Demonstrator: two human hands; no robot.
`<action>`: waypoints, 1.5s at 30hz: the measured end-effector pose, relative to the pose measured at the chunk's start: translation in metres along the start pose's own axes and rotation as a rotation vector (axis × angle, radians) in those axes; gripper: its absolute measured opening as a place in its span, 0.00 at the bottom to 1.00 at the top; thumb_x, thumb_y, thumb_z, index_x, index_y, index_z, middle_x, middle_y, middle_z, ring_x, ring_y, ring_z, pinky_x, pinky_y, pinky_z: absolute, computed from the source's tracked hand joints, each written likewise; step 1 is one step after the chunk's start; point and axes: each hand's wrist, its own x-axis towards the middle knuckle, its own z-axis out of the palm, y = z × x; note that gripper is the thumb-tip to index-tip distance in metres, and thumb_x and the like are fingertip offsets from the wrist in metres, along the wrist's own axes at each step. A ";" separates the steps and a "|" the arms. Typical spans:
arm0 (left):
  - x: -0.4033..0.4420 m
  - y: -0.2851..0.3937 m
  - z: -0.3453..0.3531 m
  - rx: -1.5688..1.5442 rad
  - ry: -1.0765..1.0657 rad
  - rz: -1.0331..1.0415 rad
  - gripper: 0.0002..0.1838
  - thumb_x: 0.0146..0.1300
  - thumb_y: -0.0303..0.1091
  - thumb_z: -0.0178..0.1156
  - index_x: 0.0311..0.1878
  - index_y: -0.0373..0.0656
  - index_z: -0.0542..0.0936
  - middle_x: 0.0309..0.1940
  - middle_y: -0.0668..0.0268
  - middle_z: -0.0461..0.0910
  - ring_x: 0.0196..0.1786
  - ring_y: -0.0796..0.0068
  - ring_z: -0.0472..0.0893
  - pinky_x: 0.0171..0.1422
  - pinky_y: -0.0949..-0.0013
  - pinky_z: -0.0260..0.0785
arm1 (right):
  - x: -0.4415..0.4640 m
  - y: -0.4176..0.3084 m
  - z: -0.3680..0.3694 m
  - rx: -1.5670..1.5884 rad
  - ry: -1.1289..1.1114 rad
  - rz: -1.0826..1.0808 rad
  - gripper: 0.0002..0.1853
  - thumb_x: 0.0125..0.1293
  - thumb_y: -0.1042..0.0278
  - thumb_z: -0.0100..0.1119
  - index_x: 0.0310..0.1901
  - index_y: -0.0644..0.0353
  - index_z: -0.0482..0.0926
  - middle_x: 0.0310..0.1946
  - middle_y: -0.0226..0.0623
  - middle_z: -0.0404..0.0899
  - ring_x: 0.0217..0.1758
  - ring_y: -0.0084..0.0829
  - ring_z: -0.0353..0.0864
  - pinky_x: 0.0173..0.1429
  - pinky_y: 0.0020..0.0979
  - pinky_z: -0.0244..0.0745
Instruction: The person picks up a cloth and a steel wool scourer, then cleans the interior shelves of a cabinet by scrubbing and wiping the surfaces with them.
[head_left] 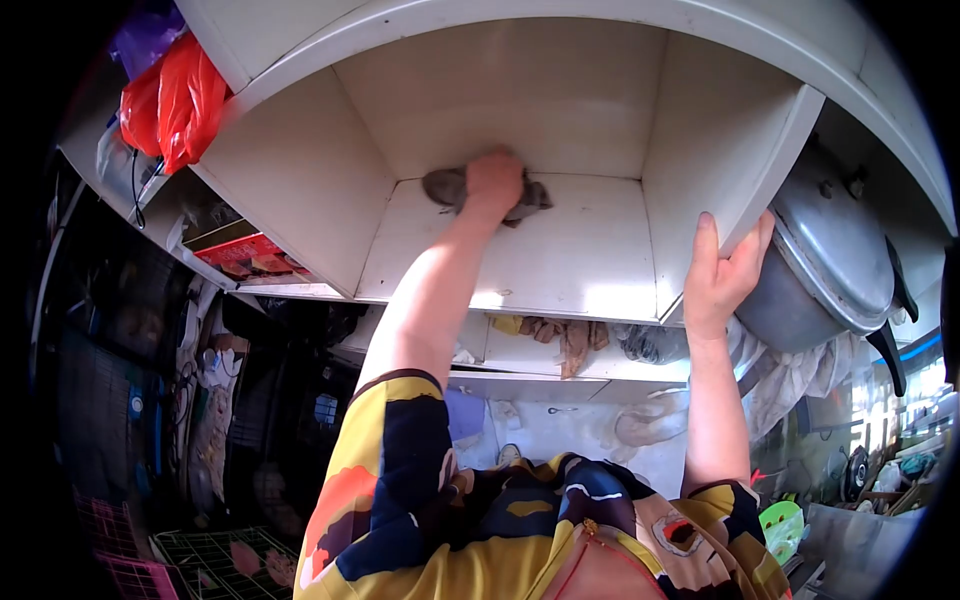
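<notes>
A crumpled grey-brown cloth [529, 203] lies at the back of a white shelf compartment [560, 240]. My left hand [495, 180] is closed on it and presses it against the compartment floor near the back wall; its fingers are slightly blurred. My right hand [722, 272] grips the front edge of the white upright panel [775, 150] on the compartment's right side, with the thumb on the inner side and the fingers around the outer side.
Right of the panel stands a large metal pot [825, 245] with black handles. Red plastic bags [178, 105] hang at the upper left, above a red box [250, 256]. Brown cloths [575, 343] lie on the shelf below. A green item [782, 528] is at the lower right.
</notes>
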 end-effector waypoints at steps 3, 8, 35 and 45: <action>-0.006 0.027 -0.006 -0.052 0.023 0.055 0.12 0.60 0.34 0.53 0.41 0.50 0.85 0.48 0.58 0.79 0.49 0.56 0.81 0.50 0.55 0.75 | 0.002 -0.002 0.000 0.029 0.002 -0.007 0.15 0.61 0.77 0.57 0.50 0.70 0.71 0.47 0.46 0.70 0.50 0.44 0.72 0.57 0.36 0.65; -0.006 -0.046 0.005 -0.077 -0.086 -0.111 0.13 0.61 0.37 0.53 0.46 0.53 0.84 0.52 0.59 0.77 0.53 0.56 0.80 0.54 0.54 0.74 | 0.001 -0.001 -0.002 0.006 -0.003 -0.004 0.18 0.60 0.79 0.57 0.52 0.70 0.71 0.49 0.48 0.71 0.51 0.44 0.72 0.57 0.37 0.66; -0.021 0.068 -0.036 -0.277 -0.016 0.456 0.08 0.55 0.33 0.63 0.39 0.54 0.83 0.44 0.64 0.74 0.48 0.58 0.78 0.48 0.56 0.72 | 0.000 0.003 0.003 0.040 0.035 0.005 0.15 0.60 0.78 0.58 0.50 0.68 0.73 0.48 0.47 0.71 0.51 0.44 0.72 0.57 0.36 0.66; -0.020 0.033 -0.024 -0.121 -0.065 0.083 0.12 0.58 0.38 0.57 0.43 0.48 0.83 0.45 0.58 0.78 0.47 0.56 0.82 0.46 0.54 0.76 | 0.000 0.001 0.001 0.045 0.001 0.007 0.16 0.61 0.78 0.57 0.50 0.70 0.72 0.49 0.47 0.71 0.51 0.44 0.71 0.57 0.37 0.65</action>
